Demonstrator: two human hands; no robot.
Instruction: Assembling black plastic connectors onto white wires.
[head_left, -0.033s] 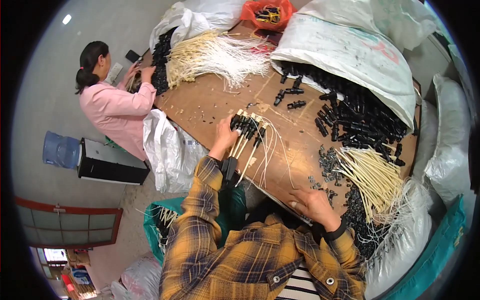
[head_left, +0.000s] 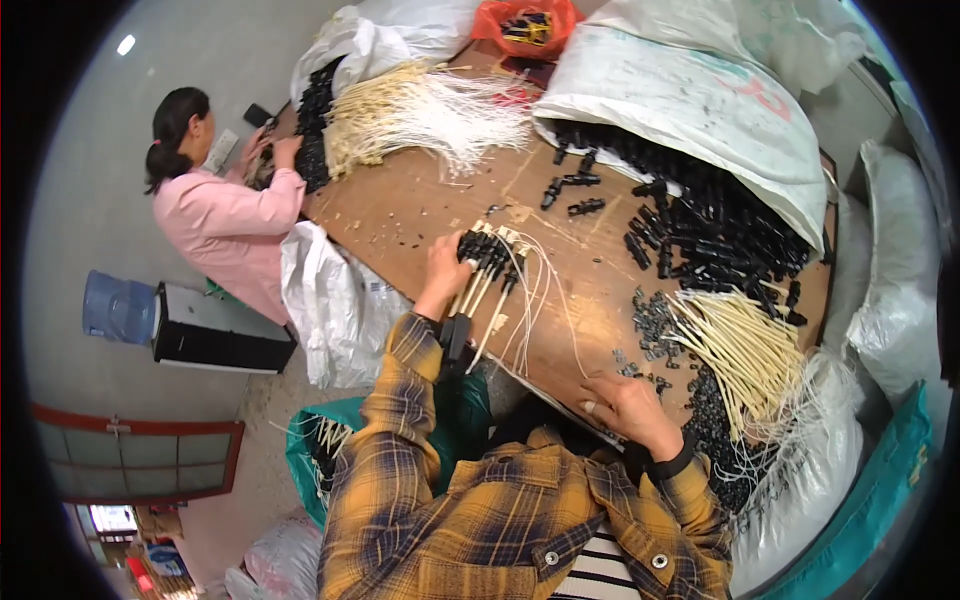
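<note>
Grips with the left hand (head_left: 447, 270) a bundle of cream stems and black connectors (head_left: 488, 252) on the near left part of the table (head_left: 390, 215). Rests the right hand (head_left: 635, 412) well apart at the near edge, curled by the end of a white wire (head_left: 569, 320); cannot quite tell whether pinching it. Has cream sleeves (head_left: 735, 350) to the right, loose connectors (head_left: 700, 240) beyond.

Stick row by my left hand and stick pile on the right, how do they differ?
The row has only a few sticks; the pile has many. The row's sticks carry black pieces, while I see none fitted on the pile's sticks. Both have cream-coloured sticks.
</note>
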